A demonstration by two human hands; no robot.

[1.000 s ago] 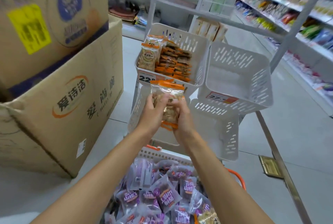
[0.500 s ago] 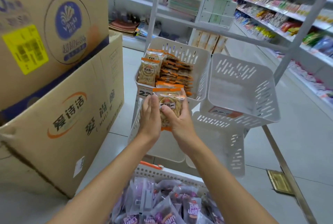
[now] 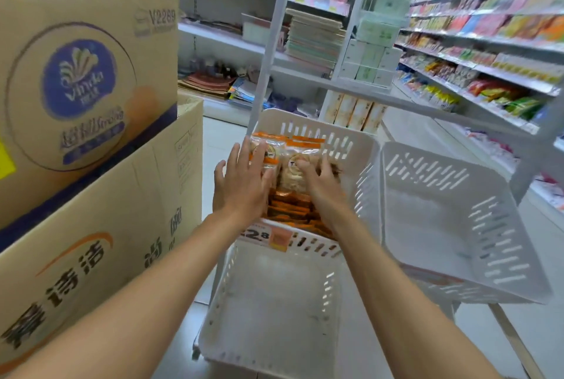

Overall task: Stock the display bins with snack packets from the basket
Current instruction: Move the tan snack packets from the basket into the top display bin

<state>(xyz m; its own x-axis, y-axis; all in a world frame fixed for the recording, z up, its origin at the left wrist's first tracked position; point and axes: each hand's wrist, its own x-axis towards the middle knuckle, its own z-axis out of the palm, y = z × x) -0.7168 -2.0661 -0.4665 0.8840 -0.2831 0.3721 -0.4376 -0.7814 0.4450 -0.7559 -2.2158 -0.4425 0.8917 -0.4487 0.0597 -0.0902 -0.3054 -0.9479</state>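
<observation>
Orange-topped snack packets [image 3: 293, 210] fill the upper left white display bin [image 3: 354, 146]. Both my hands are inside this bin. My left hand [image 3: 241, 186] has its fingers spread straight and touches the upright packets [image 3: 265, 149] at the bin's back left. Beside it, my right hand [image 3: 322, 183] curls its fingers over one upright snack packet [image 3: 293, 175]. The basket is out of view.
An empty white bin [image 3: 457, 226] hangs to the right and another empty one [image 3: 274, 302] sits below, under the price tag [image 3: 262, 236]. Stacked cardboard boxes [image 3: 91, 134] stand close on the left. Stocked shelves [image 3: 488, 73] line the aisle on the right.
Both hands moved up and forward from in front of the bin into it with the packet. My left hand let go and spread its fingers. The view tilted up, so the basket dropped out.
</observation>
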